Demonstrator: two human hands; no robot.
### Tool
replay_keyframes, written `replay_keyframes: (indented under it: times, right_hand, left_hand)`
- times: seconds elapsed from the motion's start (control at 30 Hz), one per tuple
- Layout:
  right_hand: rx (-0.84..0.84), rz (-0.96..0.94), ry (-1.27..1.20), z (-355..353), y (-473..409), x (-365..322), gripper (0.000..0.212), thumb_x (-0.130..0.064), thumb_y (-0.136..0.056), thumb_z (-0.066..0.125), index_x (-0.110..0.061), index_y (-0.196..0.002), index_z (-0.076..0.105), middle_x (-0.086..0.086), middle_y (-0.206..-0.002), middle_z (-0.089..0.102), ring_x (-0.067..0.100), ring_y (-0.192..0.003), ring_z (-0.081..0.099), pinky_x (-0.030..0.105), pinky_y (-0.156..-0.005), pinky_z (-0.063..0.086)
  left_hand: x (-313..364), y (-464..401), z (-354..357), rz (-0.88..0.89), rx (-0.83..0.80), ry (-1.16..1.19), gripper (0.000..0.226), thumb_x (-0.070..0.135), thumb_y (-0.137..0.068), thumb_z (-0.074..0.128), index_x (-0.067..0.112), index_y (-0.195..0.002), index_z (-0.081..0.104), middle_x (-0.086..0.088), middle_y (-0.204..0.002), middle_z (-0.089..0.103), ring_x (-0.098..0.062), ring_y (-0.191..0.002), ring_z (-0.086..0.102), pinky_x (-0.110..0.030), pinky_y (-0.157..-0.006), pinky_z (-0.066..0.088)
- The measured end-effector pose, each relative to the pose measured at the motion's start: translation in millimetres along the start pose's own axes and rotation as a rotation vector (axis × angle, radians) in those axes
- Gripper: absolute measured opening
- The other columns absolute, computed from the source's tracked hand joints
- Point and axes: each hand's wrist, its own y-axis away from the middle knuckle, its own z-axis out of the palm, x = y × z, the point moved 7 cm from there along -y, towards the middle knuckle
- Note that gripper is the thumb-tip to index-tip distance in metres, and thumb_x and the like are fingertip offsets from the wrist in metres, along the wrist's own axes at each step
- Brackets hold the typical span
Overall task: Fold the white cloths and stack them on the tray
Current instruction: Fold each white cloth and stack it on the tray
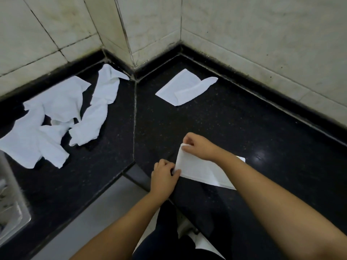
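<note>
A white cloth (202,170), folded over into a rectangle, lies on the black counter near its front edge. My left hand (164,174) pinches its near left corner. My right hand (199,145) pinches its far left corner, and my right forearm crosses over the cloth. A folded white cloth (183,87) lies further back by the wall corner, one flap curled up. Several crumpled white cloths (54,119) are spread over the left part of the counter. No tray is in view.
The black stone counter (234,119) bends round a tiled wall corner (129,34). A steel sink edge (13,209) shows at the lower left. Below the counter's front edge are the grey floor (105,209) and my dark trousers.
</note>
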Motion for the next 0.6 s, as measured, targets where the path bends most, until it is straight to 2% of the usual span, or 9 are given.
replay_keyframes:
  times: [0.03, 0.1, 0.17, 0.23, 0.3, 0.37, 0.47, 0.53, 0.6]
  right_hand:
    - [0.038, -0.018, -0.049, -15, 5, -2, 0.007, -0.022, -0.092, 0.057, -0.023, -0.096, 0.052, -0.008, -0.090, 0.055, 0.009, -0.087, 0.055, 0.019, -0.069, 0.043]
    - [0.136, -0.029, -0.119, -50, 14, -2, 0.012, -0.020, -0.090, 0.061, -0.023, -0.100, 0.055, -0.007, -0.087, 0.058, 0.009, -0.085, 0.057, 0.020, -0.070, 0.044]
    - [0.242, -0.045, -0.188, -86, 23, -2, 0.014, -0.018, -0.087, 0.063, -0.026, -0.098, 0.061, -0.003, -0.087, 0.062, 0.010, -0.084, 0.060, 0.025, -0.076, 0.048]
    - [0.376, -0.100, -0.265, -118, 35, -7, 0.013, -0.015, -0.086, 0.065, -0.028, -0.087, 0.065, 0.001, -0.087, 0.065, 0.011, -0.083, 0.061, 0.030, -0.083, 0.050]
    - [0.527, -0.166, -0.329, -145, 52, -19, 0.016, -0.012, -0.086, 0.064, -0.027, -0.080, 0.065, 0.000, -0.084, 0.065, 0.005, -0.075, 0.059, 0.018, -0.073, 0.050]
    - [0.632, -0.230, -0.396, -159, 70, -32, 0.017, -0.011, -0.087, 0.063, -0.026, -0.080, 0.064, -0.005, -0.081, 0.064, -0.002, -0.069, 0.056, 0.011, -0.064, 0.045]
    - [0.624, -0.301, -0.483, -157, 90, -41, 0.016, -0.008, -0.088, 0.061, -0.023, -0.083, 0.063, -0.006, -0.084, 0.066, 0.003, -0.078, 0.060, 0.018, -0.076, 0.049]
    - [0.564, -0.299, -0.487, -140, 97, -35, 0.017, -0.006, -0.089, 0.061, -0.023, -0.084, 0.063, -0.007, -0.083, 0.066, 0.000, -0.076, 0.060, 0.014, -0.076, 0.047]
    - [0.485, -0.260, -0.467, -112, 101, -20, 0.020, -0.005, -0.088, 0.061, -0.023, -0.082, 0.062, -0.005, -0.080, 0.065, -0.001, -0.072, 0.059, 0.012, -0.072, 0.045]
  left_hand:
    - [4, -6, -6, -0.014, 0.006, 0.134, 0.021, 0.030, -0.092, 0.056, 0.011, -0.095, 0.063, -0.002, -0.099, 0.054, -0.019, -0.096, 0.051, -0.025, -0.076, 0.041]
    - [21, -20, -27, -0.001, 0.045, 0.363, 0.017, 0.023, -0.091, 0.058, 0.008, -0.086, 0.064, -0.006, -0.083, 0.058, -0.018, -0.080, 0.055, -0.023, -0.065, 0.040]
    - [49, -33, -56, 0.099, 0.106, 0.455, 0.013, 0.018, -0.091, 0.058, 0.009, -0.085, 0.065, -0.002, -0.076, 0.060, -0.013, -0.072, 0.054, -0.024, -0.063, 0.040]
    - [82, -43, -85, 0.212, 0.163, 0.487, 0.012, 0.018, -0.092, 0.056, 0.013, -0.085, 0.065, 0.002, -0.077, 0.061, -0.008, -0.071, 0.053, -0.017, -0.062, 0.041]
    - [112, -45, -111, 0.320, 0.221, 0.513, 0.012, 0.018, -0.094, 0.053, 0.017, -0.089, 0.064, -0.001, -0.081, 0.063, -0.009, -0.071, 0.053, -0.011, -0.059, 0.039]
    - [134, -39, -133, 0.421, 0.282, 0.518, 0.015, 0.018, -0.096, 0.050, 0.014, -0.094, 0.065, -0.002, -0.083, 0.064, -0.008, -0.070, 0.052, -0.012, -0.060, 0.039]
    - [143, -21, -144, 0.517, 0.291, 0.535, 0.016, 0.017, -0.098, 0.047, 0.015, -0.096, 0.062, 0.005, -0.083, 0.060, -0.004, -0.067, 0.048, -0.013, -0.062, 0.039]
    - [132, -10, -135, 0.546, 0.250, 0.516, 0.014, 0.014, -0.098, 0.047, 0.018, -0.095, 0.060, -0.002, -0.083, 0.061, -0.008, -0.068, 0.049, -0.016, -0.061, 0.038]
    - [107, -2, -114, 0.534, 0.170, 0.458, 0.013, 0.012, -0.096, 0.049, 0.015, -0.096, 0.062, 0.001, -0.083, 0.061, -0.007, -0.072, 0.054, -0.016, -0.065, 0.040]
